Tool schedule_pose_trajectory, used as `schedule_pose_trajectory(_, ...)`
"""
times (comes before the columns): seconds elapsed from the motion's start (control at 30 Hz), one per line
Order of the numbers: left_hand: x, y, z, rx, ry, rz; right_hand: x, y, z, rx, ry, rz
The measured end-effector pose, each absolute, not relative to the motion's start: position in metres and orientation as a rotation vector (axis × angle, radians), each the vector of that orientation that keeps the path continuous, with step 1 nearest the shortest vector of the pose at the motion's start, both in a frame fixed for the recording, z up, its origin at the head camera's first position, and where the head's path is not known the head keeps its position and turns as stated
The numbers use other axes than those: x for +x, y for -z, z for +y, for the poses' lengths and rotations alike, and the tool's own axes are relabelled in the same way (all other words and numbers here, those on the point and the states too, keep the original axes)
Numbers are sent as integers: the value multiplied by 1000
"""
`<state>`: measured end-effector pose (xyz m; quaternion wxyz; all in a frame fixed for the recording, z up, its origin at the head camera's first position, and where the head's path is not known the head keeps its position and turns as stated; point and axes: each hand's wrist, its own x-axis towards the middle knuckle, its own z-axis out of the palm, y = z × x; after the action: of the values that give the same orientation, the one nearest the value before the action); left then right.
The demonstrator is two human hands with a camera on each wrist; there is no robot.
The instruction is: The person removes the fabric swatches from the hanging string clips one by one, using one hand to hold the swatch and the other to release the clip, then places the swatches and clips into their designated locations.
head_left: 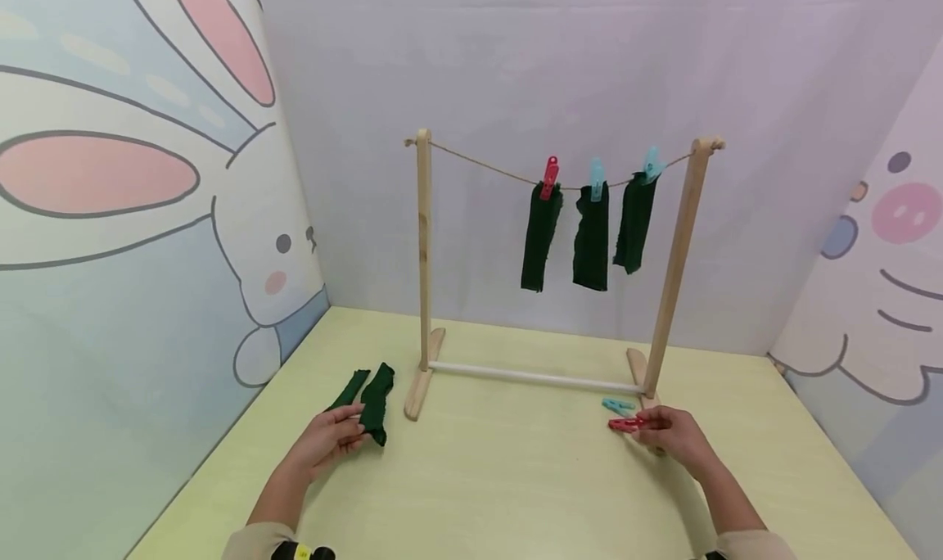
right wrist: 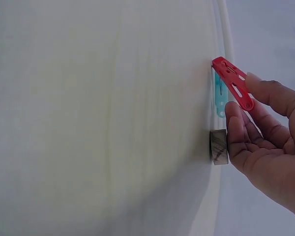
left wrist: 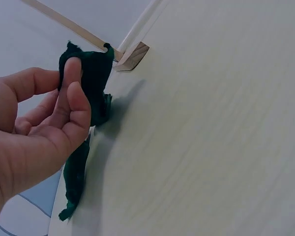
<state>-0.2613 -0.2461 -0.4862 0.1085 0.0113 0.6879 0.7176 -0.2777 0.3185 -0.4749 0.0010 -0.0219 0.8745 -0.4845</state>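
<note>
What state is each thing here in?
Left hand: holding one green cloth
Right hand: pinching a red clothespin
Held green cloth: unhung
Other loose cloth: lying on the table
Held red clothespin: unclipped
Loose blue clothespin: lying on the table
Three hanging cloths: clipped to rope
Rope: sagging
Stand: upright

Left sleeve (head_left: 254,541), seven o'clock: pale beige. Black wrist gear (head_left: 283,552) at its three o'clock: yellow label (head_left: 303,552), marking unreadable from here, rounded knob (head_left: 322,553). Right sleeve (head_left: 757,545), half past four: matching beige, black sliver (head_left: 715,556) at nine.
</note>
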Motion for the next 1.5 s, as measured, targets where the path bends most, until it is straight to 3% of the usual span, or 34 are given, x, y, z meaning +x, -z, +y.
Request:
schedule_pose_trajectory(0.47, -251, 488, -261, 29, -1766, 2302, -285, 469, 316, -138, 1336, 2827)
schedule_pose_trajectory(1.0, -239, 481, -267, -193, -1635, 2443, -287, 469, 316, -106, 1260, 2829)
schedule_pose_trajectory(1.5, -230, 477, -277, -246, -1557, 2598, -285, 472, 315, -73, 1242, 2821)
